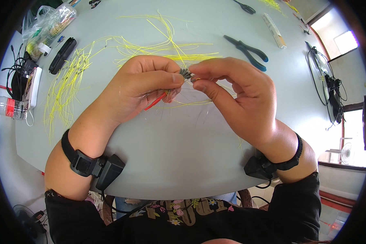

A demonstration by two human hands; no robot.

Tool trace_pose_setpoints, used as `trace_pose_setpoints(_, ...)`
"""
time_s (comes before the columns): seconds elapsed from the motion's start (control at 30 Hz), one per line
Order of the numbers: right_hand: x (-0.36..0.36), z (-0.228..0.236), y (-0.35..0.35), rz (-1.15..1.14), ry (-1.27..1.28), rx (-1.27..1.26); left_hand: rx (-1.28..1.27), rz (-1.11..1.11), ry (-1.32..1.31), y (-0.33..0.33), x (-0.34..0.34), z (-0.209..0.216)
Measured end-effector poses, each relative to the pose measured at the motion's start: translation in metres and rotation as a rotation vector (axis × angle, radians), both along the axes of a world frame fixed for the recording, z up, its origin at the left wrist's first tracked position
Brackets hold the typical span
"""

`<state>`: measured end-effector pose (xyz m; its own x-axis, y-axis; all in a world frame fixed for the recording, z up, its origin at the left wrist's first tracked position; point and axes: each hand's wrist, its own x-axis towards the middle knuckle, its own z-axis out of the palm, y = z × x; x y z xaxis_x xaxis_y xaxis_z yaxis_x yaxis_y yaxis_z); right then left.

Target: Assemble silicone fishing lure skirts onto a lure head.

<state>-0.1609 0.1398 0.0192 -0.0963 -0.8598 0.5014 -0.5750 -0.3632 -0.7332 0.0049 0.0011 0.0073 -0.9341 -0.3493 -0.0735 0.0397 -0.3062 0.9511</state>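
Observation:
My left hand (150,79) is closed, with thumb and forefinger pinching a cluster of small grey pieces (185,73) that fans out at the fingertips. A thin red strip (155,101) sticks out below that hand's fingers, beside some clear film or thread. Right up against the cluster, my right hand (236,87) pinches with thumb and forefinger. Something tiny, pale and yellowish shows at its fingertips, too small to name. Thin yellow strands (183,103) run beneath both hands. More yellow strands (168,48) lie on the grey table (183,162) just beyond them.
A loose tangle of yellow strands (71,79) lies at left, near a black case (62,55) and a plastic bag (55,24). Dark pliers (248,52), scissors (245,7) and a long white box (274,30) are at far right. Black cables (332,93) hang over the right edge.

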Motion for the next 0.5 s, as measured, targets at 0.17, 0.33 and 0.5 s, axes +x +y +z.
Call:
trace_pose_setpoints(0.17,-0.0004,0.0007,-0.0004,-0.008,-0.029,0.009,-0.006,0.009,-0.004,-0.0001,-0.0003,-0.0009)
trace_pose_setpoints(0.33,-0.0006,0.0043,-0.0008,0.000,0.101,0.006,-0.021,-0.001,-0.021,0.0007,-0.0010,-0.0001)
trace_pose_setpoints(0.5,-0.0016,0.0034,-0.0020,0.008,0.145,-0.047,-0.088,0.007,-0.049,0.0000,0.0001,-0.0034)
